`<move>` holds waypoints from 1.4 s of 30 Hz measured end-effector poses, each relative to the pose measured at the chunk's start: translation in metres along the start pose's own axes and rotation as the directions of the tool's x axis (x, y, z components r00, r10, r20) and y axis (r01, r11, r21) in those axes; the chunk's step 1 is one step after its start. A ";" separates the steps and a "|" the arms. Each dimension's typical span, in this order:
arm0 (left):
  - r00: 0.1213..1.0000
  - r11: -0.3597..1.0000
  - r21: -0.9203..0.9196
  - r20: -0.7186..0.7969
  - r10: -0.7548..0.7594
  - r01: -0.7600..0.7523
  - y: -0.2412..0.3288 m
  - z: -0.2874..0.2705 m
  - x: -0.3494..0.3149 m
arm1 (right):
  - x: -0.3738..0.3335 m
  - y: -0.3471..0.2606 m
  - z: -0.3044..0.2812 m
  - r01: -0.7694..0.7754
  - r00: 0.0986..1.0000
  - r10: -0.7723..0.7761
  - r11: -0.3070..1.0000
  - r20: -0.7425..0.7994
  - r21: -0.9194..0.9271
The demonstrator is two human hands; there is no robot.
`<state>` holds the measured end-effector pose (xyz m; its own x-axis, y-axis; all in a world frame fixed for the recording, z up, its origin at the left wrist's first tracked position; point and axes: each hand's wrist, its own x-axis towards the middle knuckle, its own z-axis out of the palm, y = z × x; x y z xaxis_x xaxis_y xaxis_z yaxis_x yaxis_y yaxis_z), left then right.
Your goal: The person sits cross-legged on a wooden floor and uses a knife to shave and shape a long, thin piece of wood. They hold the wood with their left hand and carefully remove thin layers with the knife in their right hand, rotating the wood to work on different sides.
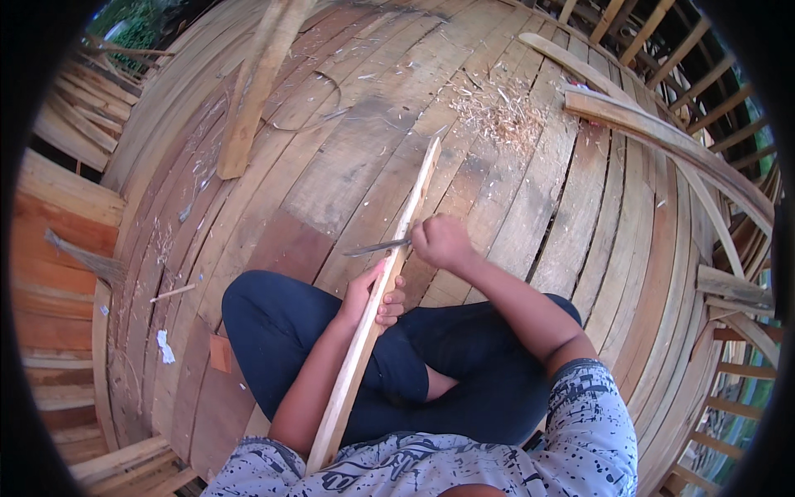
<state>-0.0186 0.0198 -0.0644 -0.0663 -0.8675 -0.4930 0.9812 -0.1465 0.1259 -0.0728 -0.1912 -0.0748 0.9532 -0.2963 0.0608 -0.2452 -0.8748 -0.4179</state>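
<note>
A: Knife [377, 246] in the right hand [440, 242], is it? What does the head view show of the grip?

B: Right hand is closed tight round the handle, blade pointing to the person's left and lying across the long wooden strip [377, 302]. Left hand [374, 296] is wrapped round the strip just below the blade, fingers curled over its edge. The strip runs from the person's chest, up between both hands, and its far tip rests on the plank floor [348, 157] beyond them.

A: How would you carve it well?

B: My judgement: keep the left hand behind the blade, never ahead of it, and push the cut away from the body toward the far tip. Shallow strokes along the grain should stop the edge digging in. The strip braced against the chest and lap helps steady it.

A: Counts?

B: One knife, one strip in hand, two hands. Ahead of the right hand, one heap of wood shavings [497, 112]. Ahead of the left hand, one loose board [252, 91] lies on the floor. Right of the right hand lie curved planks [662, 137]; I make out two clearly, and more beyond are hard to separate.
</note>
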 end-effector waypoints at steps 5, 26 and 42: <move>1.000 0.997 -0.073 0.011 -0.026 0.027 0.003 -0.003 0.005 | 0.035 0.051 0.014 -0.261 0.965 0.258 0.962 -0.045 -0.079; 0.998 0.997 -0.033 -0.020 -0.066 0.066 0.010 -0.001 0.005 | 0.043 0.053 -0.009 -0.333 0.935 0.324 0.941 0.142 0.050; 0.985 0.990 0.027 -0.106 -0.134 0.137 0.003 -0.001 0.004 | 0.044 0.131 0.002 -0.420 0.901 0.399 0.901 -0.171 -0.109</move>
<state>-0.0157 0.0166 -0.0666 -0.1774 -0.7849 -0.5937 0.9574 -0.2773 0.0806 -0.0625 -0.3174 -0.1289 0.7306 -0.6815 0.0429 -0.6404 -0.7057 -0.3032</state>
